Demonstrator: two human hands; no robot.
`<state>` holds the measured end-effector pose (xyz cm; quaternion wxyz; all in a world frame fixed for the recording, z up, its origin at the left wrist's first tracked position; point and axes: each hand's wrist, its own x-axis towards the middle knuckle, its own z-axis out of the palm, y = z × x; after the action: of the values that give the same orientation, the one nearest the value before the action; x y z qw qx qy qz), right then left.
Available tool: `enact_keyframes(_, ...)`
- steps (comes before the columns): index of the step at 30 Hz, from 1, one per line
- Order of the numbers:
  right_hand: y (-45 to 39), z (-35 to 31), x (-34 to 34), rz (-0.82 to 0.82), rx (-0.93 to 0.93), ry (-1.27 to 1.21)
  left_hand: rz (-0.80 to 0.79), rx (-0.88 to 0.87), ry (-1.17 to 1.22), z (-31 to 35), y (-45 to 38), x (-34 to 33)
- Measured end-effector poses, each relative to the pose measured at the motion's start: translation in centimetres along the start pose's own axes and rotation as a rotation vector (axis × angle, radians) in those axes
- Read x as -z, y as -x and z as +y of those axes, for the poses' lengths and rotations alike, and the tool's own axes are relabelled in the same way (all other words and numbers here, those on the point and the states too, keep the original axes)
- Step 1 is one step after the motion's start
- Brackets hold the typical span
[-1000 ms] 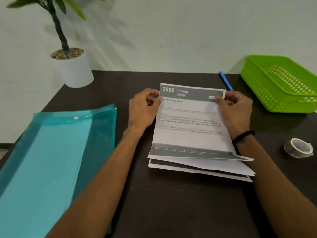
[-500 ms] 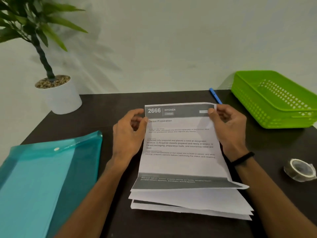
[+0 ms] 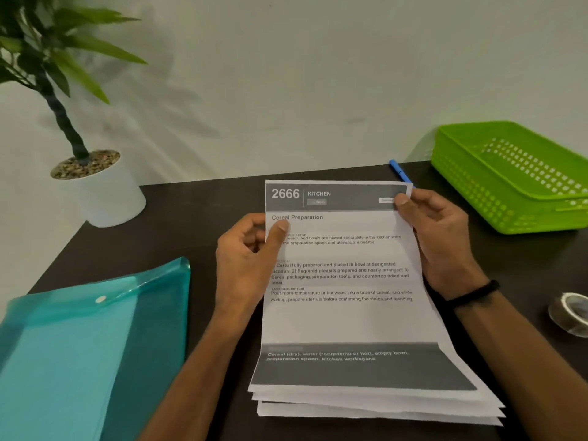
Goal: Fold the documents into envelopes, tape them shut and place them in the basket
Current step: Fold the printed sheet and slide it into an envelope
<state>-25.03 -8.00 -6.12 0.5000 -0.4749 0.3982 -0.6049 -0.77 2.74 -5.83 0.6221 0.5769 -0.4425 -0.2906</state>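
A small stack of printed documents (image 3: 346, 316) lies on the dark table in front of me, the top sheet headed "2666 KITCHEN". My left hand (image 3: 246, 259) pinches the top sheet's left edge, thumb on the print. My right hand (image 3: 437, 237) pinches its top right corner, and the far end of the sheet is raised off the table. The green plastic basket (image 3: 515, 198) sits empty at the far right. A roll of clear tape (image 3: 571, 311) lies by the right edge, beside my right wrist.
A teal plastic envelope folder (image 3: 79, 345) with a white snap lies at the left. A white potted plant (image 3: 105, 192) stands at the far left corner. A blue pen (image 3: 399, 170) lies behind the sheet near the wall.
The view tilted up and drew closer. My left hand slid a little down the sheet's left edge, and the sheet's far end rose towards me.
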Motion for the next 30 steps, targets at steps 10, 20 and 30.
enact_keyframes(10,0.7,-0.6,-0.4,-0.19,-0.089,-0.019,0.069,0.127,0.185,-0.1,0.1,-0.1)
enact_keyframes(20,0.4,-0.4,-0.4,-0.151,-0.128,0.02,0.108,0.065,0.141,-0.9,-0.4,-0.2)
enact_keyframes(30,0.2,-0.1,-0.3,-0.152,-0.158,0.03,0.005,0.069,-0.02,-0.3,0.2,-0.3)
